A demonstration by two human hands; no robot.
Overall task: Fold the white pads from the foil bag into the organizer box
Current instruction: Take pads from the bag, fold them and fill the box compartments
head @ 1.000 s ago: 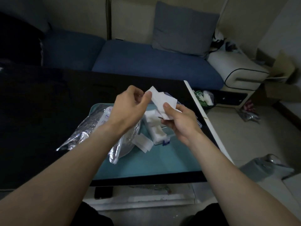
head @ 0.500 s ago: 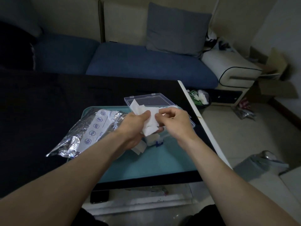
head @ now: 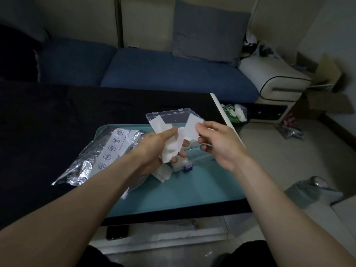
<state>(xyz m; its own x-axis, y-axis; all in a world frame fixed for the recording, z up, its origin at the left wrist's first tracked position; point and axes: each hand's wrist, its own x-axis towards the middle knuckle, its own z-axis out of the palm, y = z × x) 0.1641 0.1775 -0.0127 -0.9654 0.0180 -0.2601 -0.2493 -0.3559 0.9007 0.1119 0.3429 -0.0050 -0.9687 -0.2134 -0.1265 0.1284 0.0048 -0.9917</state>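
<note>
My left hand (head: 154, 145) grips a white pad (head: 173, 145) that hangs crumpled from its fingers, above the teal tray (head: 173, 197). My right hand (head: 217, 143) pinches the pad's other end (head: 191, 125) between thumb and fingers. The clear organizer box (head: 194, 160) stands on the tray right below the hands, its lid (head: 173, 117) open and tipped back. Folded white pads lie inside the box, mostly hidden by my hands. The crinkled foil bag (head: 100, 158) lies on the tray's left side, under my left forearm. A loose pad (head: 163, 173) lies on the tray beside the box.
The tray sits on a black table (head: 48, 132) whose right edge runs close by the box. A blue sofa (head: 163, 74) with a grey cushion stands behind. A small bin (head: 235, 112) and a pedal bin (head: 312, 191) are on the floor to the right.
The hands came down from above the box and drew apart, stretching the pad out between them. The camera view has tilted down a little.
</note>
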